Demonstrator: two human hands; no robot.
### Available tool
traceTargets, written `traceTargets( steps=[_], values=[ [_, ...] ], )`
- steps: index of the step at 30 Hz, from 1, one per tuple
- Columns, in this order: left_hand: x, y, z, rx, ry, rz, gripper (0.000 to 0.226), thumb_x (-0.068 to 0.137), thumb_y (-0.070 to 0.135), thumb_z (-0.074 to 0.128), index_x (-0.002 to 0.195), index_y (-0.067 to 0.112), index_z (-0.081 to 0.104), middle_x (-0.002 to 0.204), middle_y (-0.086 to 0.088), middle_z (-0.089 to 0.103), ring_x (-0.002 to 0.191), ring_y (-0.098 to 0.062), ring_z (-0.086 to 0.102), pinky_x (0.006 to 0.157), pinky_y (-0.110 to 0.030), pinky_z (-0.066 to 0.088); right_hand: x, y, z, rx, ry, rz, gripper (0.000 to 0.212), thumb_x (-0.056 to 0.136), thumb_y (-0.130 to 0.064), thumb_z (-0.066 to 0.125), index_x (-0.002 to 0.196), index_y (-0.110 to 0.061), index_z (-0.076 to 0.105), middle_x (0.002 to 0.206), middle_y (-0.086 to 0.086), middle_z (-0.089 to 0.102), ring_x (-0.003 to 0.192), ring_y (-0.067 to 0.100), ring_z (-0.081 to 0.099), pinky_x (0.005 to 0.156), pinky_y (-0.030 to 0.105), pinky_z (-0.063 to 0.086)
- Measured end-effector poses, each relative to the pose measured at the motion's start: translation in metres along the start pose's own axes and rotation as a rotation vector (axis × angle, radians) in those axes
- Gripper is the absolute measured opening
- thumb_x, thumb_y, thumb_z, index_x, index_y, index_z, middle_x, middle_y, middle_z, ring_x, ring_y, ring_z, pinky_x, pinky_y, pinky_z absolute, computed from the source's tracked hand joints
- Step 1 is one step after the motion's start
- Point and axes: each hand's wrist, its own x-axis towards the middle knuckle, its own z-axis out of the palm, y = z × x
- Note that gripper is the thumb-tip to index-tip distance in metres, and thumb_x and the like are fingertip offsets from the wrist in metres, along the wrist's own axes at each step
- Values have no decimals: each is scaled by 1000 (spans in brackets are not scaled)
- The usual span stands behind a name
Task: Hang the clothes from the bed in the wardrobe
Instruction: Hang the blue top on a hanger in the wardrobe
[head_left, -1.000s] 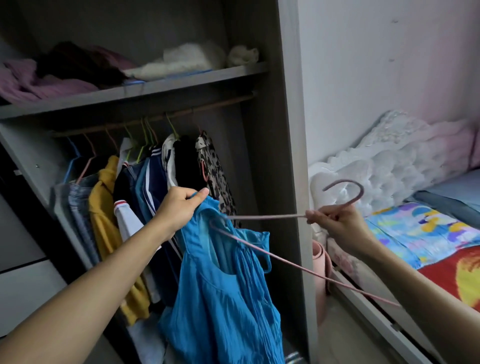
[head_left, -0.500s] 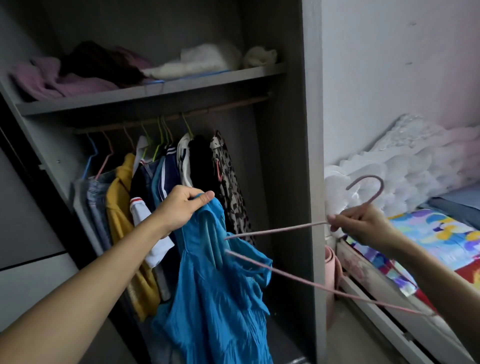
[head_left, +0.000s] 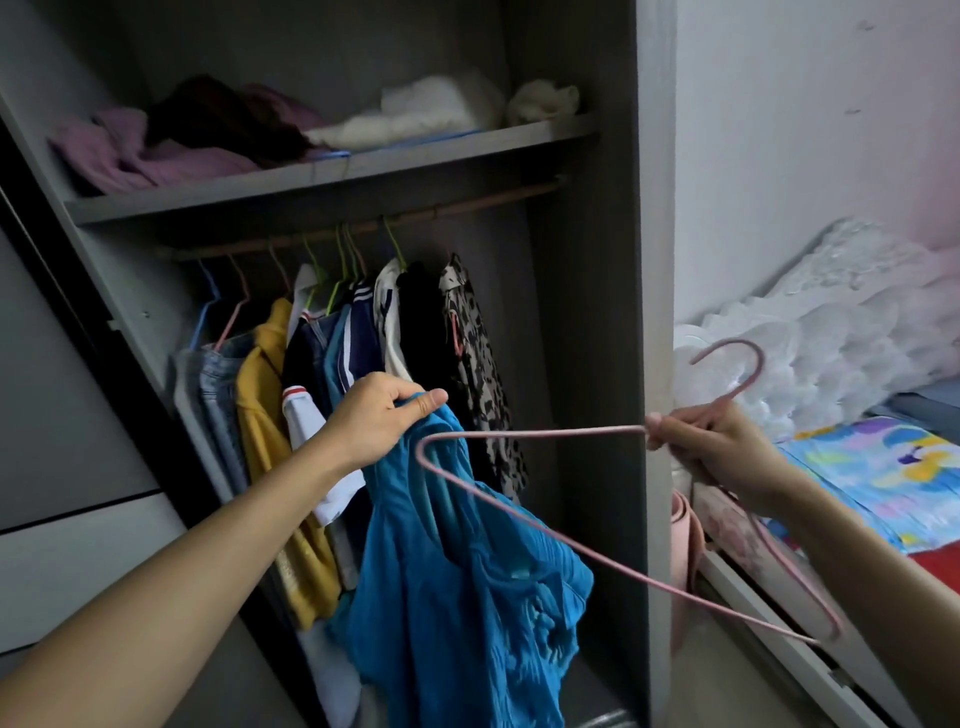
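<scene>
My left hand (head_left: 382, 418) pinches the top of a blue garment (head_left: 457, 597), which hangs crumpled in front of the open wardrobe (head_left: 597, 312). A pink wire hanger (head_left: 524, 431) is gripped below its hook by my right hand (head_left: 706, 441). The hanger's left corner lies against the garment's upper part, outside the fabric as far as I can see. Its other arm slants down to the lower right. Behind, a wooden rail (head_left: 363, 226) carries several hung clothes (head_left: 332, 364), bunched at its left half.
A shelf (head_left: 332, 174) above the rail holds folded pink, dark and white textiles. The grey wardrobe side panel (head_left: 654, 260) stands between the hanging space and the bed (head_left: 883, 467), which has a colourful sheet and white tufted headboard. A pink roll (head_left: 685, 545) leans by the bed.
The view has shifted left and closer to the wardrobe. The hanger's left corner has come out of the blue garment's opening and now lies against its front; my left hand keeps its grip.
</scene>
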Motion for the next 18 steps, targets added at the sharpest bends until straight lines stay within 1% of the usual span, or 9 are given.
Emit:
traceTargets(
  steps=[2,4,6,8,10,12,13,16,18],
  values=[
    [-2,-4,-5,-31,25,-9,71,86,61,53,70,-8,57,53,-11,37,48,-22,34,49,-34,29,-2,-1,-14,-22,29,-3,53,74,-57,71,72,-4,72,46,5,37,39,13,28,37,18,25],
    [-2,-4,-3,-28,51,-27,68,88,51,55,63,-11,45,54,-6,27,49,-17,29,49,-29,23,-4,0,-17,-68,8,2,48,78,-54,69,71,-7,74,49,8,40,42,17,30,39,20,26],
    [0,0,3,-12,67,-71,63,91,44,57,58,-6,38,53,-5,28,48,-16,29,50,-28,24,-5,2,-8,-119,6,-12,45,78,-53,66,70,-10,74,49,8,41,42,17,31,40,21,27],
    [1,8,10,12,71,-92,60,93,41,58,52,7,31,48,3,24,44,-13,26,51,-29,23,-7,6,3,-92,32,-37,52,75,-61,67,71,-10,74,45,3,39,40,14,32,39,20,28],
    [2,17,15,66,50,-70,59,93,40,58,50,17,24,44,8,18,40,-11,21,51,-30,22,-10,7,14,-68,34,-32,47,80,-54,66,71,-8,72,45,2,40,38,13,34,39,21,29],
    [3,27,19,179,13,-26,62,92,45,57,47,17,25,41,5,20,39,-11,24,50,-31,23,-13,5,24,-48,-7,-20,36,86,-40,64,70,-8,71,45,2,42,39,13,36,40,21,30],
    [2,31,21,247,1,-8,62,91,49,56,46,16,29,39,4,23,39,-11,27,49,-30,23,-14,4,29,-23,-17,-17,34,87,-36,63,68,-9,72,45,2,42,39,12,36,40,21,30],
    [0,42,28,372,-38,28,57,88,59,53,49,18,50,40,4,38,44,-10,42,49,-30,30,-14,2,43,78,26,-29,33,87,-35,62,68,-10,72,44,2,43,38,12,36,38,20,30],
    [0,49,27,425,-69,37,54,88,64,46,56,22,58,45,3,43,51,-11,48,57,-32,38,-15,3,51,115,83,-45,34,88,-35,61,71,-8,72,44,3,43,39,13,36,38,20,30]
  ],
)
